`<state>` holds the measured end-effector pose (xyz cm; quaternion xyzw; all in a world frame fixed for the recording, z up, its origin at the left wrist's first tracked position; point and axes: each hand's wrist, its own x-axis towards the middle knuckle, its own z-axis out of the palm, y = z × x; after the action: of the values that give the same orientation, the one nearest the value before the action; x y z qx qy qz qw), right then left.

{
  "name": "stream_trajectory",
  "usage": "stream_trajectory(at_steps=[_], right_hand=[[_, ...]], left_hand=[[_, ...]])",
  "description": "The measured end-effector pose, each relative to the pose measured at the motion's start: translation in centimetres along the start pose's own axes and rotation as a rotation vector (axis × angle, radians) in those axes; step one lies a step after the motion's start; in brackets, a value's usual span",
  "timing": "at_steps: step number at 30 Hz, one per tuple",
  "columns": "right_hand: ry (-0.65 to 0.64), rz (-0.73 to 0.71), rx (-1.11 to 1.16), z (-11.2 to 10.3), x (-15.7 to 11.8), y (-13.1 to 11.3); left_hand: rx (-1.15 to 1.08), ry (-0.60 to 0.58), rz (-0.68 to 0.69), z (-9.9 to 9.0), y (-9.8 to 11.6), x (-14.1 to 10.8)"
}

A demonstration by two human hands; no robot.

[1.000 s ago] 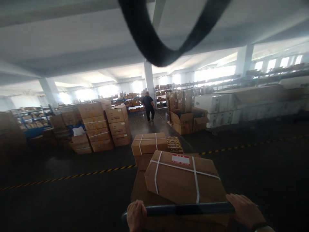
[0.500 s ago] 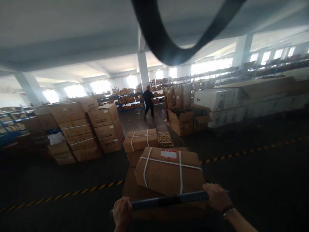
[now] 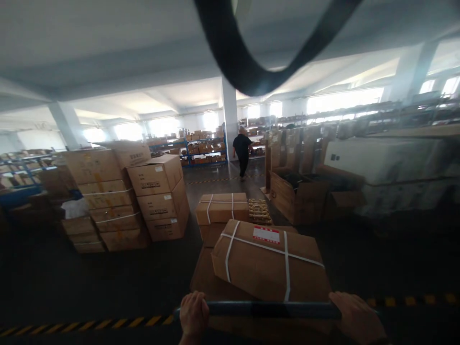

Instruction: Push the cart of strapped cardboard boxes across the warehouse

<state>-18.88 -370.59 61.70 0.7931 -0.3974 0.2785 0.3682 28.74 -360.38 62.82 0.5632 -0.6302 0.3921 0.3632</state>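
My left hand point(image 3: 194, 314) is wrapped round the left end of a dark cart handle bar point(image 3: 269, 309). At the bar's right end, my right hand point(image 3: 357, 316) grips it, its fingers over the top. Just beyond the bar lies a large brown carton point(image 3: 266, 258) with white straps and a red and white label, set at an angle on the cart. A smaller strapped carton point(image 3: 223, 207) stands at the cart's far end, with a bundle of brass-coloured parts point(image 3: 259, 211) on its right.
Stacked cartons point(image 3: 161, 199) stand at the left. Open boxes point(image 3: 300, 196) and white wrapped goods point(image 3: 398, 160) line the right. A person point(image 3: 242, 151) in dark clothes is ahead, near shelves point(image 3: 204, 146) and a pillar point(image 3: 230, 115). Yellow-black tape point(image 3: 118, 324) crosses the floor.
The view has moved forward and turned slightly left. Side stacks look nearer, and the floor tape sits lower. The person ahead has moved right in view. Both hands remain on the bar.
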Motion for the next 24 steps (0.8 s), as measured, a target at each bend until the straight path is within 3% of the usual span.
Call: stream_trajectory(at_steps=[5, 16, 20, 24], right_hand=[[-0.037, 0.114, 0.074, -0.4, 1.8, -1.4], [0.048, 0.150, 0.152, 0.0, 6.6, -4.6], [0.048, 0.181, 0.210, 1.4, 7.3, -6.8], [-0.012, 0.195, 0.216, 2.1, 7.9, -7.8]], left_hand=[[-0.006, -0.096, -0.065, 0.7, -0.6, 0.8], [0.006, -0.297, -0.170, 1.5, -6.6, 3.3], [0.018, -0.436, -0.245, 1.7, -7.7, 4.1], [0.033, -0.634, -0.285, 1.6, -7.6, 6.0]])
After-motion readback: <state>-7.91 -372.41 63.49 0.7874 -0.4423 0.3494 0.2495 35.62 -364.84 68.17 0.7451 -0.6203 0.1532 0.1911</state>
